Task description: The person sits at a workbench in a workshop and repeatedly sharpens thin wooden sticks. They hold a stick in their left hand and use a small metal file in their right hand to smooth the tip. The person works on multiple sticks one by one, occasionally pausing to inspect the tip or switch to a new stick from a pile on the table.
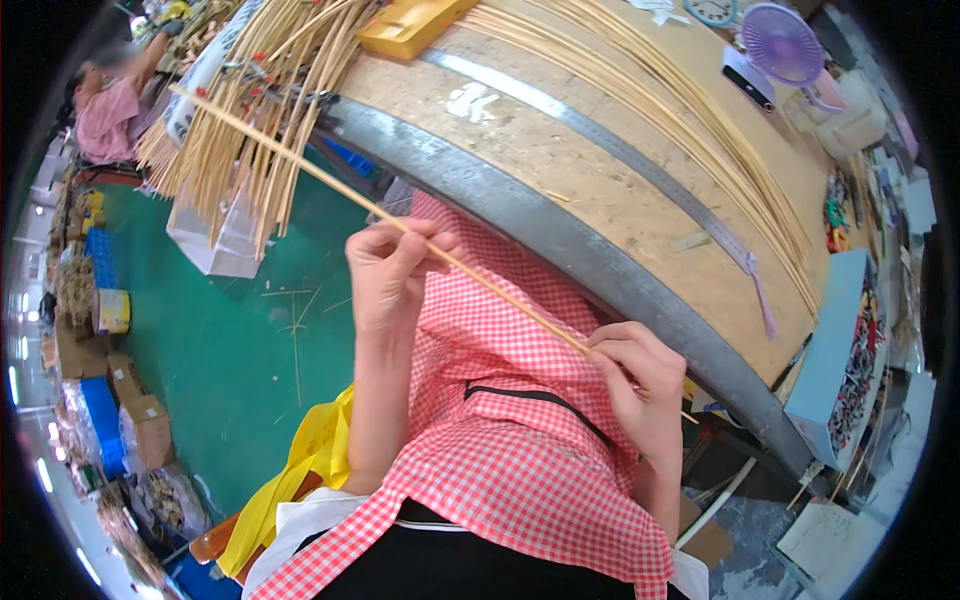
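A long, thin, pale wooden stick (330,180) runs slantwise in front of me, from the upper left down to the right. My left hand (395,265) pinches it near its middle between thumb and fingertips. Farther down the stick, my right hand (638,375) grips it with curled fingers, and a short end pokes out beyond that hand. Both hands are over my red-and-white checked apron (530,450), just off the workbench's metal edge (520,225). The stick's far end reaches across a heap of similar sticks (290,110).
On the bench (620,190) lie a steel ruler (600,135), a bundle of long sticks (690,90) and a yellow tray (410,25). A purple fan (782,45) stands at the far right, above a blue box of small parts (835,350). Another person (108,115) sits at upper left.
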Demonstrator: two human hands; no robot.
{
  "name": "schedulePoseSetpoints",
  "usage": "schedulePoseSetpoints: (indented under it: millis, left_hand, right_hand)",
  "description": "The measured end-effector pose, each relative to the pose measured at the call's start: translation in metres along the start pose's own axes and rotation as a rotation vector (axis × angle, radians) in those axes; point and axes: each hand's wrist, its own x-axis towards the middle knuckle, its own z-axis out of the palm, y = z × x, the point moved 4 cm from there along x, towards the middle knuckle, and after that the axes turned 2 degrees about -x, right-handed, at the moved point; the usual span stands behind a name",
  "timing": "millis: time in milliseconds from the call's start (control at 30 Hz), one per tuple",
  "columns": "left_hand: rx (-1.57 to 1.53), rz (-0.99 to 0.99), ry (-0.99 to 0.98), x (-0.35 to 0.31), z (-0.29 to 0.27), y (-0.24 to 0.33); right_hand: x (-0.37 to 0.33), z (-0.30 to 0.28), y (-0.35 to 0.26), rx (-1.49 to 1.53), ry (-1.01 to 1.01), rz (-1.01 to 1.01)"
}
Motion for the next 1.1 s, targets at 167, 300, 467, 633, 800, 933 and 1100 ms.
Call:
schedulePoseSetpoints:
  millis: [167,300,467,633,800,933,1100]
  left_hand:
    - [0.017,0.042,-0.019,0.001,-0.002,0.0]
    - [-0.045,0.035,0.008,-0.002,0.003,0.004]
    - [-0.038,0.019,-0.009,0.0,0.006,0.003]
    - [-0.018,0.009,-0.002,-0.002,0.006,0.0]
    - [0.023,0.011,0.014,-0.003,0.008,0.002]
    - [0.03,0.013,0.031,0.0,0.006,0.001]
    - [0.016,-0.016,0.041,-0.001,0.011,0.002]
  right_hand:
    - [0.021,-0.025,0.021,-0.055,0.018,0.025]
    - [0.068,-0.086,0.063,-0.445,0.206,0.039]
    - [0.1,-0.143,0.123,-1.014,0.255,0.125]
    - [0.102,-0.149,0.151,-0.981,0.236,0.148]
    - [0.099,-0.152,0.152,-0.977,0.276,0.096]
    - [0.099,-0.154,0.151,-0.994,0.258,0.017]
    - [0.082,-0.161,0.128,-0.845,0.328,0.098]
